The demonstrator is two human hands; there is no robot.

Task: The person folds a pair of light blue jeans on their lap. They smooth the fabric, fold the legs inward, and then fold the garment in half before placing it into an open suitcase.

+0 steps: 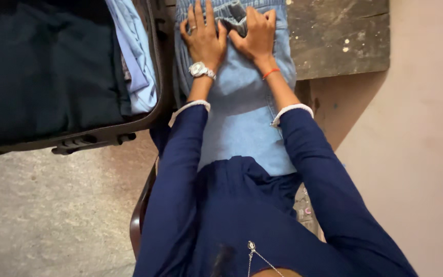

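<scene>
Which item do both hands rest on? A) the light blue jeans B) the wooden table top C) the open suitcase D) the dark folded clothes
A: the left hand and the right hand both lie flat, fingers spread, on the light blue jeans; the open suitcase sits apart, at the left.

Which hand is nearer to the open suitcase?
Left. The left hand presses on the jeans just beside the suitcase; the right hand lies farther along the jeans, away from it.
</scene>
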